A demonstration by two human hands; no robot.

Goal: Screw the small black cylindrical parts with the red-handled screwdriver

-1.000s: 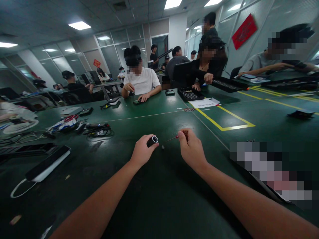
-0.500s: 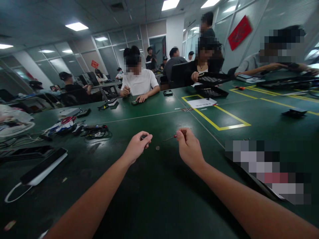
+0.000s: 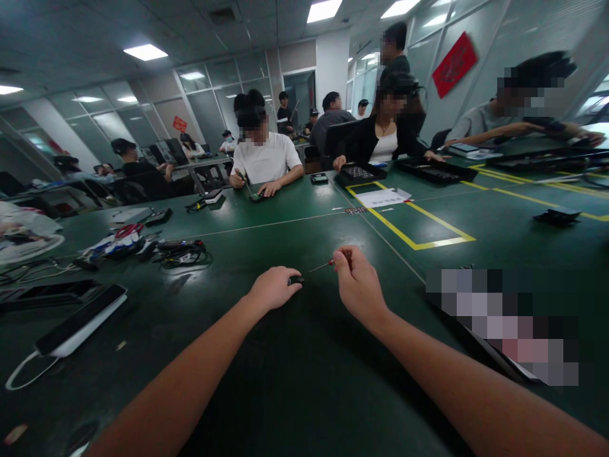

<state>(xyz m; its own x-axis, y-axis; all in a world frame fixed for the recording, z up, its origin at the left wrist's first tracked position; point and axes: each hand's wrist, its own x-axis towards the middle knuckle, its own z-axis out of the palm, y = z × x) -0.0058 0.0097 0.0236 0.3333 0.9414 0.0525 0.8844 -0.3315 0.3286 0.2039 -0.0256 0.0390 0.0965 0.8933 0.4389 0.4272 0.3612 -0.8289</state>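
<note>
My left hand [image 3: 275,287] is low over the green table [image 3: 266,381], thumb and fingers closed around a small black object [image 3: 295,280]. Its exact kind is too small to make out, and my fingers cover part of it. To its right, my right hand [image 3: 358,279] grips a screwdriver [image 3: 321,266] with a red handle. The thin metal shaft points left, its tip a short way from the black object and apart from it.
Tangled black cables [image 3: 183,254] lie on the left, near a black-and-white power bank-like slab [image 3: 83,320]. A blurred-out flat item [image 3: 499,324] is at the right. Across the table, co-workers sit by black trays [image 3: 435,170] and a white paper sheet [image 3: 385,197].
My left hand has moved right and turned palm-down, bringing the black object over where a small round grey part lay; that part is now hidden. My right hand stays nearly still. A co-worker's trays have separated.
</note>
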